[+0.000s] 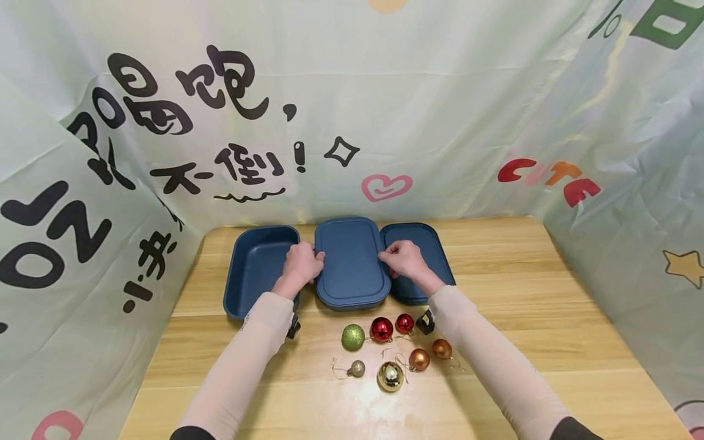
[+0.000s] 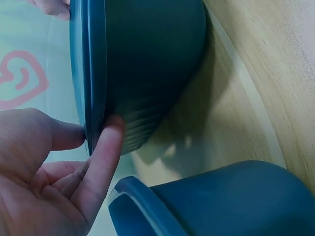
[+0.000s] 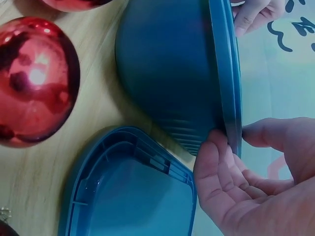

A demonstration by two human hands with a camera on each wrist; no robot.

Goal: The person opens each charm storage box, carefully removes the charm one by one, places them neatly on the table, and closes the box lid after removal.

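In the middle of the table stands a blue plastic storage box [image 2: 152,54] with a matching blue lid [image 1: 352,260] on it. My left hand [image 1: 304,264] pinches the lid edge and rim on the left side, thumb on top and fingers underneath. On the opposite side my right hand [image 1: 405,259] pinches the same edge, thumb on top, curled fingers [image 3: 210,167] below the rim. An uncovered blue box [image 1: 258,269] is beside my left hand. Under and beside my right hand lies a second lid [image 3: 142,196], its ridged inner side facing up.
Toward me lie several Christmas baubles: a glittery green one [image 1: 353,337], shiny red ones [image 1: 382,329], copper ones [image 1: 419,360], a gold one [image 1: 390,376] and a small glittery one [image 1: 357,368], some with strings. A printed cloth [image 1: 440,110] hangs behind and along the table's sides.
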